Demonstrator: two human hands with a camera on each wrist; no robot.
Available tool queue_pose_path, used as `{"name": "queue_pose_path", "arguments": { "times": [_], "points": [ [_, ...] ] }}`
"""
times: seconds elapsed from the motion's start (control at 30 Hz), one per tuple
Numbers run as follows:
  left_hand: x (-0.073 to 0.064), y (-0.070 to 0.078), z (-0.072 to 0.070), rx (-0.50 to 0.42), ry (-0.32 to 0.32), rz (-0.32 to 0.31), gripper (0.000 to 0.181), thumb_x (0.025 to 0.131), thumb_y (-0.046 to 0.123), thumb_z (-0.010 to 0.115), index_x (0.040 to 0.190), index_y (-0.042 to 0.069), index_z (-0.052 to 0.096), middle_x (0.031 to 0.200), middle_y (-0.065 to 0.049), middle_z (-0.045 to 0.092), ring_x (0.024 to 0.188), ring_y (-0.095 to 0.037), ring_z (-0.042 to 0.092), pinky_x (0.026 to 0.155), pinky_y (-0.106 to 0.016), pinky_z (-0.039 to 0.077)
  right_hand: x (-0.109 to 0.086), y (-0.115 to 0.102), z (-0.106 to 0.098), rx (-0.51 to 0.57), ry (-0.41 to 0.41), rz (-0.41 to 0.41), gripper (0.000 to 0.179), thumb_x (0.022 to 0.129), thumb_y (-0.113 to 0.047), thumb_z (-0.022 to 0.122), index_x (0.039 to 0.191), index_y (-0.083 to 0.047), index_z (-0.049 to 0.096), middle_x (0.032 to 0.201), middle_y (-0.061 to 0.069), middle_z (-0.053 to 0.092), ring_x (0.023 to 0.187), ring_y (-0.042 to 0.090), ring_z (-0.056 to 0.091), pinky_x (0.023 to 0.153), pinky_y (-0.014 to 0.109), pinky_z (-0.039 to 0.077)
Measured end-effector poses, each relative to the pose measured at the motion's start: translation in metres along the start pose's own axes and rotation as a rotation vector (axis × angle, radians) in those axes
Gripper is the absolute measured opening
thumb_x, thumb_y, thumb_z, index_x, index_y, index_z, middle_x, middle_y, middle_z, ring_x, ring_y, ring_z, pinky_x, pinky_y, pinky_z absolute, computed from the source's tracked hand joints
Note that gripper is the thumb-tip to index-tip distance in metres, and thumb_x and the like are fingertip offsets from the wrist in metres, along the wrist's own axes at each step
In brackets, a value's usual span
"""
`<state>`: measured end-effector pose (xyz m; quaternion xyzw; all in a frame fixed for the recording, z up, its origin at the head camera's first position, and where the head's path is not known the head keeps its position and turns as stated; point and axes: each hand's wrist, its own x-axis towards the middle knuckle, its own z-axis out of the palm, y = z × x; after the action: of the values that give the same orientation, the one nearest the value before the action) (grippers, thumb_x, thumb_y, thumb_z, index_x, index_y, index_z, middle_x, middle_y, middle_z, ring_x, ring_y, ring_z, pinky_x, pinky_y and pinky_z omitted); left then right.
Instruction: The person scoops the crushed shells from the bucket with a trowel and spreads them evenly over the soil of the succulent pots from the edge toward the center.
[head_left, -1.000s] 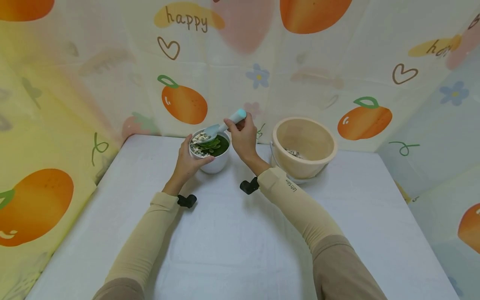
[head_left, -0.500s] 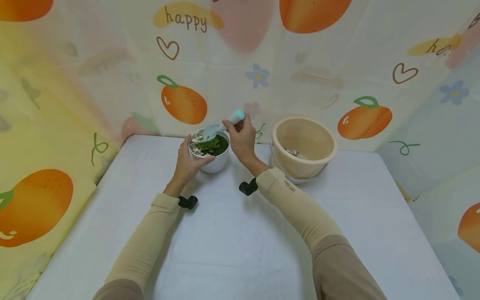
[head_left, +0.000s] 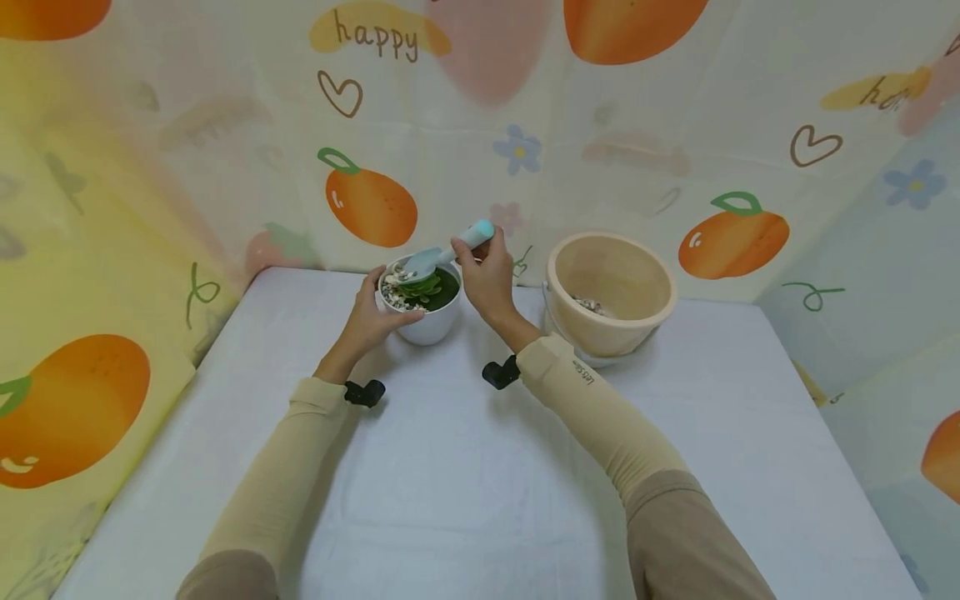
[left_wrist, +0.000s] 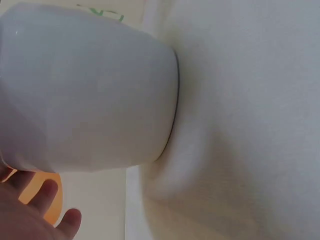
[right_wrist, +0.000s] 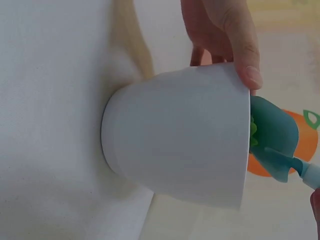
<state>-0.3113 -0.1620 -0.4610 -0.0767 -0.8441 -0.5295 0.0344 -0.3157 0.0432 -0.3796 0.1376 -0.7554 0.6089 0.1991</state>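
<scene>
Left hand point(head_left: 367, 317) holds the white pot point(head_left: 429, 328): thumb on the near rim, fingers around the outer left side. Left wrist view shows some of its fingers sticking out past the pot wall, so not all are wrapped. Right hand point(head_left: 487, 279) pinches the handle of the blue shovel point(head_left: 431, 261), thumb on the near side.

Pot position: upright on the table point(head_left: 450, 467), near the back edge, left of the beige bucket point(head_left: 606, 331). No visible shift vs 1 s ago.

Shovel: blade tilted down over the back-left of the pot mouth, above the green plant point(head_left: 422, 290) and pale pebbles point(head_left: 392, 293). Right wrist view puts the blade right at rim level by the leaves; can't tell if it touches pebbles. Angle basically same as both earlier frames.

Main delta: left wrist and forearm have swung outward to the left, wrist camera point(head_left: 365, 393) with them; left thumb has slid a bit left along the rim. Right arm about unchanged. Whole head view drifts slightly, printed backdrop point(head_left: 450, 167) included.

Bucket same spot, more pebbles point(head_left: 591, 306) on its floor, looks unchanged.
</scene>
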Motion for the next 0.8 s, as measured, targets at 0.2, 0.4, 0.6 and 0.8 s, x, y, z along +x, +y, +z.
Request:
{"name": "queue_pose_path", "arguments": {
  "times": [0.2, 0.4, 0.6, 0.8],
  "points": [
    [0.005, -0.001, 0.000, -0.017, -0.042, -0.047, 0.112, 0.076, 0.034, 0.082, 0.157, 0.011, 0.008, 0.162, -0.014, 0.016, 0.149, -0.032, 0.017, 0.120, -0.056, 0.016, -0.001, -0.001, 0.002, -0.004, -0.002, -0.055, 0.031, 0.095, -0.019, 0.064, 0.114, 0.002, 0.051, 0.098, 0.018, 0.070, 0.090, 0.027, 0.069, 0.079, 0.028, 0.059],
    [0.005, -0.004, 0.006, -0.007, 0.001, -0.036, 0.111, 0.076, 0.035, 0.082, 0.157, 0.011, 0.010, 0.161, -0.013, 0.018, 0.148, -0.032, 0.020, 0.120, -0.056, 0.018, -0.002, -0.009, 0.007, -0.076, -0.004, -0.138, 0.037, 0.094, -0.021, 0.065, 0.118, 0.003, 0.051, 0.099, 0.017, 0.071, 0.093, 0.026, 0.071, 0.082, 0.027, 0.058],
    [0.001, 0.000, 0.013, -0.004, 0.089, -0.019, 0.111, 0.074, 0.037, 0.083, 0.155, 0.007, 0.014, 0.159, -0.016, 0.024, 0.145, -0.033, 0.026, 0.119, -0.056, 0.021, -0.001, -0.011, 0.009, -0.091, 0.037, -0.145, 0.038, 0.093, -0.021, 0.067, 0.118, 0.002, 0.052, 0.099, 0.016, 0.071, 0.093, 0.025, 0.072, 0.082, 0.025, 0.058],
    [-0.006, 0.000, 0.018, 0.074, 0.151, -0.025, 0.113, 0.072, 0.046, 0.084, 0.155, 0.009, 0.017, 0.157, -0.019, 0.027, 0.143, -0.038, 0.026, 0.115, -0.059, 0.025, -0.001, -0.007, 0.009, -0.103, 0.032, -0.163, 0.038, 0.092, -0.022, 0.068, 0.117, 0.002, 0.053, 0.096, 0.016, 0.073, 0.090, 0.025, 0.072, 0.080, 0.025, 0.058]
  ]
}}
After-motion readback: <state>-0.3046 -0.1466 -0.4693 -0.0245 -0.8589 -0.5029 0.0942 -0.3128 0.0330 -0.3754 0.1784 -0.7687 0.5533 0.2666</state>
